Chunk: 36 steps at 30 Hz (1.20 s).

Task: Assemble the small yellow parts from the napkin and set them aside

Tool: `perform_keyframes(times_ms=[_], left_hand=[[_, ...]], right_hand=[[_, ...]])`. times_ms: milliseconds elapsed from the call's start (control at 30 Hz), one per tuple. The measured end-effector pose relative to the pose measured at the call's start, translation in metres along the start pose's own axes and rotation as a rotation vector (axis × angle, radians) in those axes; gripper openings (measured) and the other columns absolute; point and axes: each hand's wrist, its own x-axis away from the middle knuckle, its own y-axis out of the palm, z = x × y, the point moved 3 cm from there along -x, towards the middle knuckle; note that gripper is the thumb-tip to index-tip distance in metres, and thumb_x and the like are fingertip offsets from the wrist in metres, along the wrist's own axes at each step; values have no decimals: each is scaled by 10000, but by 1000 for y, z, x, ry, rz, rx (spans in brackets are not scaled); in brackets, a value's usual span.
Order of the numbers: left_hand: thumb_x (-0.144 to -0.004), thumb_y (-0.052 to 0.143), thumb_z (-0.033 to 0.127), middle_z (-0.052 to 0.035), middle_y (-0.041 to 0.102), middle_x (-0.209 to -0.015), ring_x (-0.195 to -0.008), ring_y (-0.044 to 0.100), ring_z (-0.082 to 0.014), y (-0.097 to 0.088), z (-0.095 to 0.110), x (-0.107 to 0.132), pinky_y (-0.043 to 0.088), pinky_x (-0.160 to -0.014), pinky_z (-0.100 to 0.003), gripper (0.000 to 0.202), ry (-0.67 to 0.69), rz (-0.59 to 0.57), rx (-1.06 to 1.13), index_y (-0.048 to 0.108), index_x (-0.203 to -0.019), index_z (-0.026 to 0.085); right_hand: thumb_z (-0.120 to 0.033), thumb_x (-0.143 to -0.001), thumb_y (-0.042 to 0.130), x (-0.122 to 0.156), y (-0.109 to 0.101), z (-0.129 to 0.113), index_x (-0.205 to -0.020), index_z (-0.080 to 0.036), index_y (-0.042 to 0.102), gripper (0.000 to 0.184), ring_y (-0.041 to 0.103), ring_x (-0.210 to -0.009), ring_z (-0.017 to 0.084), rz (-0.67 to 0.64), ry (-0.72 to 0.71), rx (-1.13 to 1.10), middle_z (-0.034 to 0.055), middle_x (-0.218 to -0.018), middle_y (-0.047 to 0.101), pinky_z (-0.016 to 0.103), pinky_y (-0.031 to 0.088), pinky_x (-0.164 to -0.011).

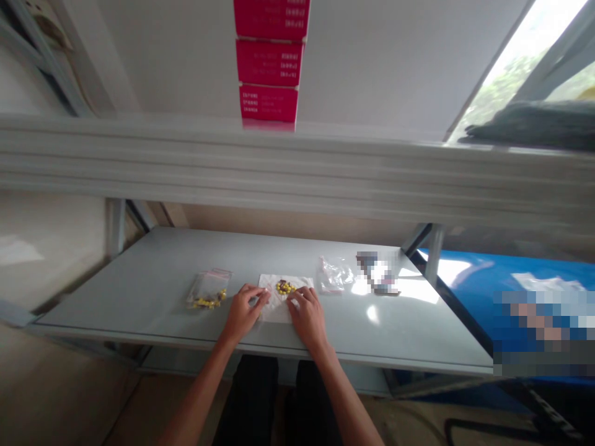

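Note:
On the grey table in front of me lies a white tissue-like sheet. A small ring of yellow and dark beads, like a bracelet, rests on its upper middle. My left hand is at the sheet's left side, its thumb and finger closed in a pinch at the edge. My right hand reaches over the right side, fingers curled together close by the beads; what they grip, if anything, is hidden. Left of both hands is a clear zip bag with more yellow beads at its lower edge.
Crumpled clear plastic bags lie right of the sheet, beside a blurred-out object. A shelf edge crosses above the table, bearing red boxes. A blue surface and a partly blurred person are at right.

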Motion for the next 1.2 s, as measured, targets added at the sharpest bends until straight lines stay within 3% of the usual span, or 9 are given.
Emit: perform_keyframes(times_ms=[167,300,367,500,633,1000,1200], left_hand=[[-882,660,433,-68,699,-904,-907,641,-221,4,2,-1,522,-858,-357,245,93,-48,-1,774,-925,220],[-893,652,430,-69,697,-935,-960,629,-222,6,4,0,515,-894,-353,246,120,-121,20,774,-988,239],[-898,637,443,-66,694,-951,-966,640,-222,5,3,-1,513,-899,-340,262,80,-105,33,765,-996,236],[-944,545,455,-61,711,-953,-937,668,-214,2,-1,-1,506,-883,-311,299,-22,-24,70,722,-960,215],[-977,476,444,-46,703,-874,-849,671,-193,1,0,-1,498,-811,-277,353,-46,-26,62,682,-812,209],[-969,490,422,-44,677,-819,-855,658,-200,-2,2,-1,479,-811,-284,386,-5,8,-11,696,-724,206],[-961,516,399,-55,678,-835,-870,648,-211,-2,-1,0,474,-824,-303,360,9,2,-29,709,-737,193]], right_hand=[[-265,-947,592,-1,-7,-5,-902,-208,721,148,601,-766,168,-5,6,-355,57,-917,673,272,496,-663],[-308,-953,593,0,-5,-7,-899,-218,761,197,627,-768,162,-107,-45,-430,65,-934,675,255,498,-634],[-287,-974,550,-1,-5,-7,-992,-226,766,225,639,-785,163,-129,-55,-445,74,-994,685,254,505,-637],[-166,-962,486,-1,-4,-2,-1142,-227,726,306,647,-855,184,-43,1,-302,85,-1071,688,298,537,-743],[-69,-879,524,1,2,2,-1186,-234,712,396,602,-1041,249,-29,-16,-31,104,-1103,648,390,523,-921],[-58,-865,549,1,4,-6,-1218,-237,672,415,550,-1047,263,-71,-82,109,111,-1112,601,426,520,-928],[-101,-922,549,2,6,-3,-965,-219,705,200,554,-989,255,-41,-85,59,101,-1032,612,406,519,-872]])
